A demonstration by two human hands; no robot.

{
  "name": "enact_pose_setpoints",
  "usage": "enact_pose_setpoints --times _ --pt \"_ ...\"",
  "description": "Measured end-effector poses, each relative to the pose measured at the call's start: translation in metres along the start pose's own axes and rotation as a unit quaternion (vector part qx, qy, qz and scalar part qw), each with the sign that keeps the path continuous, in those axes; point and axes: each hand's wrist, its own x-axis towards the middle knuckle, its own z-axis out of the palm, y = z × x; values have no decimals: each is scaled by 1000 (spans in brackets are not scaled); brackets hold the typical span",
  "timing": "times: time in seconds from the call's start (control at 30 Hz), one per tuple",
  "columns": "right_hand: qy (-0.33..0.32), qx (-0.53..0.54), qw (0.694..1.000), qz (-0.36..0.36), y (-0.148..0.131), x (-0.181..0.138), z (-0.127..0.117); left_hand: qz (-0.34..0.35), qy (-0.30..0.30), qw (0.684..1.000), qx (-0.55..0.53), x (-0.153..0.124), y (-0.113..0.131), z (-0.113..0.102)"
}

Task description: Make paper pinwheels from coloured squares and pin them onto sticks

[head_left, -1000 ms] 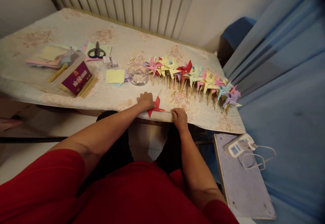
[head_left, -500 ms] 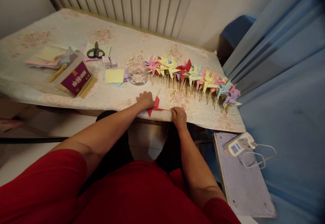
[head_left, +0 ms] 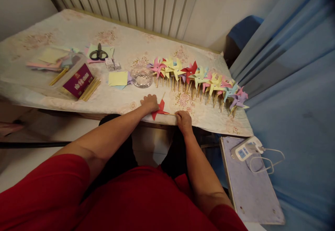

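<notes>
A red paper pinwheel (head_left: 160, 110) lies near the front edge of the table, its thin wooden stick (head_left: 170, 114) pointing right. My left hand (head_left: 149, 104) is closed at the left side of the pinwheel's blades, and its fingertips are partly hidden. Gripped in the closed fingers of my right hand (head_left: 184, 121) is the far end of the stick. Beyond my hands sits a clear round dish (head_left: 141, 79) of small shiny pieces. Several finished paper pinwheels (head_left: 199, 78) in many colours form a long row to the right.
On the left, a clear plastic box (head_left: 68, 81) with a purple label stands beside bundled wooden sticks (head_left: 90, 89). Behind are scissors (head_left: 98, 53), small boxes (head_left: 112, 64) and paper squares (head_left: 118, 78). A white corded device (head_left: 246, 149) rests on a low stool (head_left: 258, 192) at right.
My right hand has shifted very slightly to the left along the stick. The left hand and the red pinwheel look nearly unchanged.
</notes>
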Motion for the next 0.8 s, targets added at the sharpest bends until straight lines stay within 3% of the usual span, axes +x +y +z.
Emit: enact_pose_setpoints --times 0.8 --pt "-9 9 1000 9 -3 1 0 3 0 1000 18 0 -1 1"
